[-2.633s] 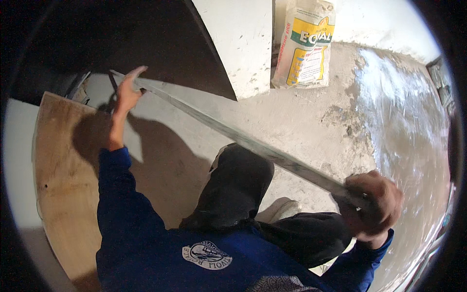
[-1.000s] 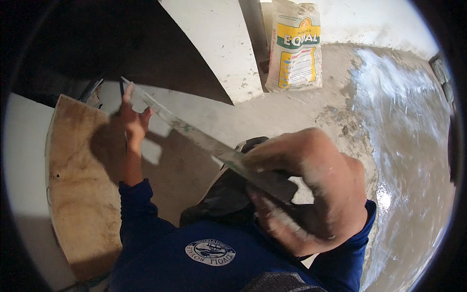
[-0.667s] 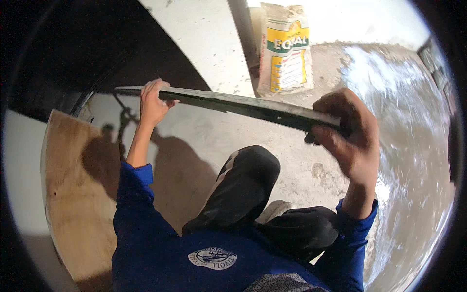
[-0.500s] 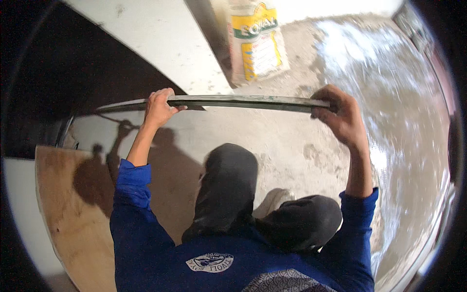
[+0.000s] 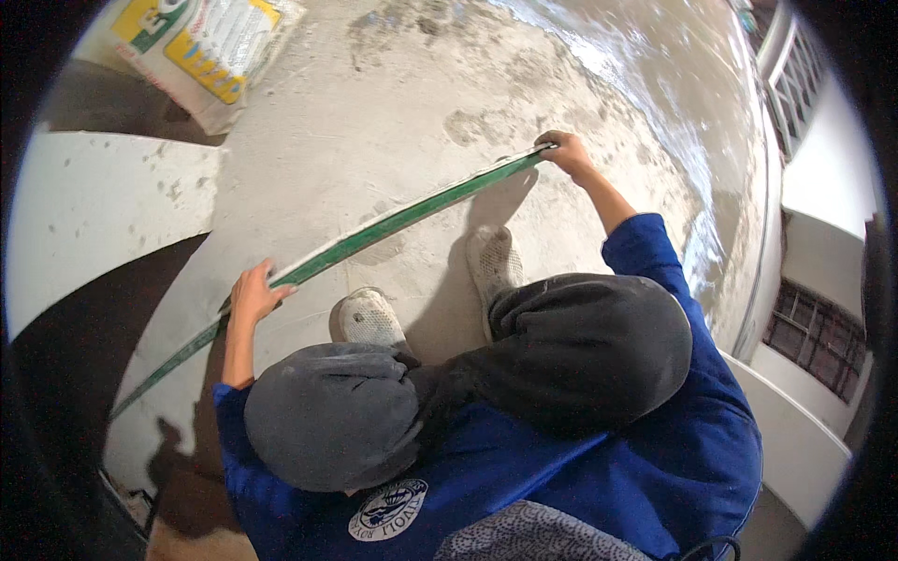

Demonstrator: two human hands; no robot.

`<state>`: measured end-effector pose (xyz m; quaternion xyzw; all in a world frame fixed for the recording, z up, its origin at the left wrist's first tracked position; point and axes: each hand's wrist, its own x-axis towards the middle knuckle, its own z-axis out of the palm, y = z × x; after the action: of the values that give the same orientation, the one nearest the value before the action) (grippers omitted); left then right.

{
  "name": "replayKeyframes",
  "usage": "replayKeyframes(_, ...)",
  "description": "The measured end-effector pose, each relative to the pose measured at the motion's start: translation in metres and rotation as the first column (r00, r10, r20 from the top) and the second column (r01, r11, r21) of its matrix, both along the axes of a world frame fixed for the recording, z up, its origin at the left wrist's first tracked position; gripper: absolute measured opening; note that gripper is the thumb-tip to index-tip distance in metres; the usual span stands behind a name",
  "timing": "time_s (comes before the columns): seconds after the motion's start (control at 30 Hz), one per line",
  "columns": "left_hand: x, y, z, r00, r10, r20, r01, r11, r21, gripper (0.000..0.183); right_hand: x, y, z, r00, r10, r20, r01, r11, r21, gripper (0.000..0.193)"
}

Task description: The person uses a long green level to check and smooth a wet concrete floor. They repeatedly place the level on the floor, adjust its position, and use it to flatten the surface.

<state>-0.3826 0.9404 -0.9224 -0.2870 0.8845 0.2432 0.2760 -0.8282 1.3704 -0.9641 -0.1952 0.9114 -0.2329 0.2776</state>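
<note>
Holding a bar (image 5: pixel 402 223) just ahead of the shoes (image 5: pixel 493 257), the left hand (image 5: pixel 251 293) is clasped on partway along and the right hand (image 5: pixel 567 155) has one end gripped, so it basically slants hand to hand, right side farther forward, extra length sticking out left of the shoes.

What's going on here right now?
A squatting person holds a long green bar in both hands, slantwise beyond the two shoes. The right grip is at the bar's upper-right end; the left grip is partway along, with the bar running on past it to the lower left. A printed sack stands at upper left.
</note>
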Motion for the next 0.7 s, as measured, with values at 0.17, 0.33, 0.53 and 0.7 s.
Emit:
replayKeyframes(0.17,0.033,0.001,-0.036,0.991,-0.039,-0.132,0.053,0.992,0.11,0.034,0.055,-0.005,0.011,0.925,-0.11,-0.365,0.155,0.983,0.097,0.027)
replayKeyframes(0.33,0.036,-0.008,-0.046,0.987,-0.079,-0.141,0.101,0.983,0.153,0.031,0.146,-0.074,0.08,0.985,-0.108,-0.137,0.07,0.964,-0.255,0.022)
replayKeyframes(0.53,0.032,-0.012,-0.05,0.995,-0.074,-0.069,0.088,0.97,0.227,0.029,0.182,-0.128,0.16,0.997,0.065,-0.03,-0.071,0.966,-0.25,0.017)
replayKeyframes(0.7,0.025,-0.006,-0.045,0.998,-0.061,-0.02,0.064,0.974,0.218,0.031,0.174,-0.165,0.164,0.978,0.199,-0.058,-0.207,0.933,-0.294,0.014)
